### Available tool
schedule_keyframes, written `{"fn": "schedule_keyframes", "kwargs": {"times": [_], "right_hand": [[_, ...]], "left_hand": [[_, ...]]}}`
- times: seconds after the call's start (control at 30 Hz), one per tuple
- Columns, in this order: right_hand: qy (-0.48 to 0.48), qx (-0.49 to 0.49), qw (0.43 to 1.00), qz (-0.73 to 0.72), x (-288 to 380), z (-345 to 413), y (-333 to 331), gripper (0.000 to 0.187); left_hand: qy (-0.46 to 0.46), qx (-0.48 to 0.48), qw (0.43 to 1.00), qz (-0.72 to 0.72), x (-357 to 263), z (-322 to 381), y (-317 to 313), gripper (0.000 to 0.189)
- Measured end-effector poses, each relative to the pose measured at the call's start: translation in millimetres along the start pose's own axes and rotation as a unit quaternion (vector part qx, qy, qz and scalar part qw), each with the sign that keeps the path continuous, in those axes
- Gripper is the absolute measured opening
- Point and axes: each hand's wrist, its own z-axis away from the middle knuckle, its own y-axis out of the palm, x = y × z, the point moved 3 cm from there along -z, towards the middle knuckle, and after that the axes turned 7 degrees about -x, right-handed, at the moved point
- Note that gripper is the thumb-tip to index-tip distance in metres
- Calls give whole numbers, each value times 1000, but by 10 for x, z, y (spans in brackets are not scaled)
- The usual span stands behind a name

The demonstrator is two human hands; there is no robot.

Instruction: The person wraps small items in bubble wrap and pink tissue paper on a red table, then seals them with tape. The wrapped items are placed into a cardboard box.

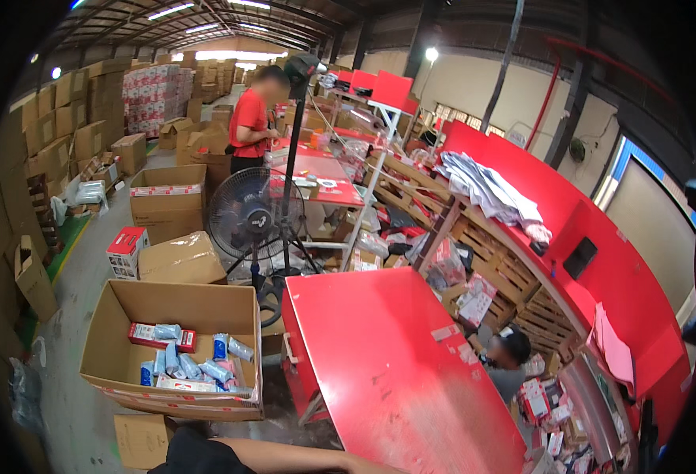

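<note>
Both of my hands are out of view. A forearm (289, 457) with a black sleeve (203, 453) crosses the bottom edge, and its hand lies beyond the frame. Before me stands a worn red table (377, 349) with scuffs and bits of torn tape on its top. To its left, an open cardboard box (176, 409) holds several small blue-grey wrapped packets (189, 366), a red-and-white carton (140, 336) and other small packs. A smaller cardboard box (142, 439) sits on the floor in front of it.
A pedestal fan (256, 219) stands behind the open box, near a taped carton (182, 260). One person (250, 130) stands at a far red table; another (505, 355) is low beyond my table, near piled parcels (552, 409). A red shelf (561, 278) holds clothing (490, 183) and a phone (580, 258).
</note>
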Motion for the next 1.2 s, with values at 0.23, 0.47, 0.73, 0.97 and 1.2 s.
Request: {"fn": "schedule_keyframes", "kwargs": {"times": [0.23,0.47,0.73,0.97,1.2], "right_hand": [[5,16,1000,7,27,-246,2,81],[20,21,1000,7,-46,-335,-15,79],[42,23,999,3,-115,-205,-77,75],[49,25,998,1,-159,-61,-170,73],[244,118,960,-72,203,612,-997,65]], "left_hand": [[-26,-4,988,-150,-48,-350,11,50],[-81,-96,986,110,644,-206,-361,38],[-3,-231,970,-81,-579,-116,-545,38],[-91,-82,991,59,-1144,-242,-304,42],[-29,-25,974,225,-1211,264,-392,36]]}}
